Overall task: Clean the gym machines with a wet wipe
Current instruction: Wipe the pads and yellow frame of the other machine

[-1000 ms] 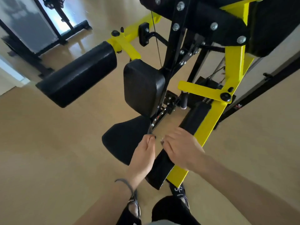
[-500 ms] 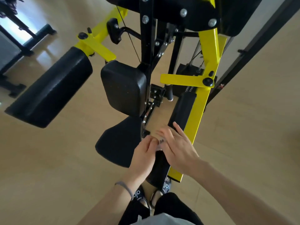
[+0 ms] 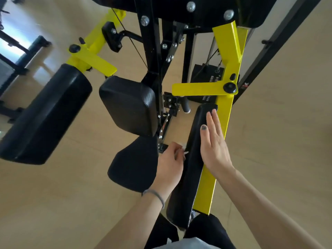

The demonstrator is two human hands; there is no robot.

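A black and yellow gym machine fills the view. Its long black arm pad (image 3: pixel 195 146) runs along a yellow arm (image 3: pixel 223 114) in the middle. My right hand (image 3: pixel 213 146) lies flat on that pad with straight fingers. My left hand (image 3: pixel 170 164) sits just left of the pad and pinches a small white wet wipe (image 3: pixel 184 150), mostly hidden by the fingers. The black seat (image 3: pixel 133 164) is left of my left hand, with the square back pad (image 3: pixel 129 105) above it.
A second long black arm pad (image 3: pixel 45 115) on a yellow arm (image 3: pixel 89 58) sticks out at the left. The black centre post (image 3: pixel 150 51) and weight stack (image 3: pixel 206 76) stand behind. Another black machine frame (image 3: pixel 10 56) is at far left. Wooden floor (image 3: pixel 62 194) all round.
My right hand has left my left hand and slid forward, flat along the right arm pad. My left hand keeps the wipe by the pad's edge. The view has moved closer.
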